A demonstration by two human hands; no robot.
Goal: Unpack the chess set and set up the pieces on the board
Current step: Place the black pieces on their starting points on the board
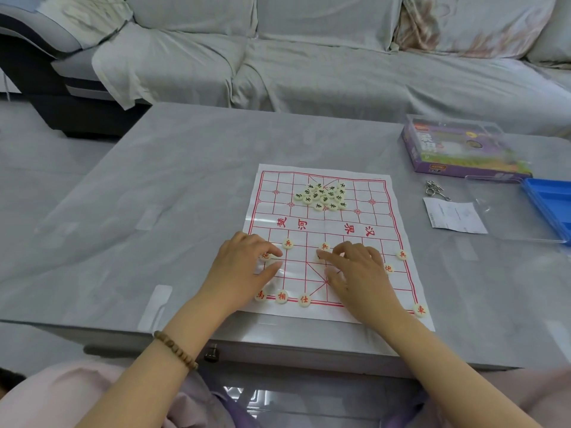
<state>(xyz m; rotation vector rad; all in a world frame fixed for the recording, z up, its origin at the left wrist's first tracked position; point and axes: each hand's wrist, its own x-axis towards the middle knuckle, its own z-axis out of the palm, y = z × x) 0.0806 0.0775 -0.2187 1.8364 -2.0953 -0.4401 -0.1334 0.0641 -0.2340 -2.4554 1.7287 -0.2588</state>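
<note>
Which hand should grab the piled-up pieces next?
Probably the right hand: it's at the board's middle, nearly in line with the pile. The left hand is by the left edge.

Surface: grey table (185, 180), glossy finish. White board sheet (327, 224) with a red grid lies flat at the near edge, roughly centred. Purple box (457, 149) lies flat, to the right of the sheet and beyond its far corner. Metal rings (435, 189) lie just right of the sheet. Printed paper slip (454, 217) lies right of the sheet. Clear plastic cover (506, 211) farther right. Blue tray (550, 202) farthest right, cut off by the frame.
</note>
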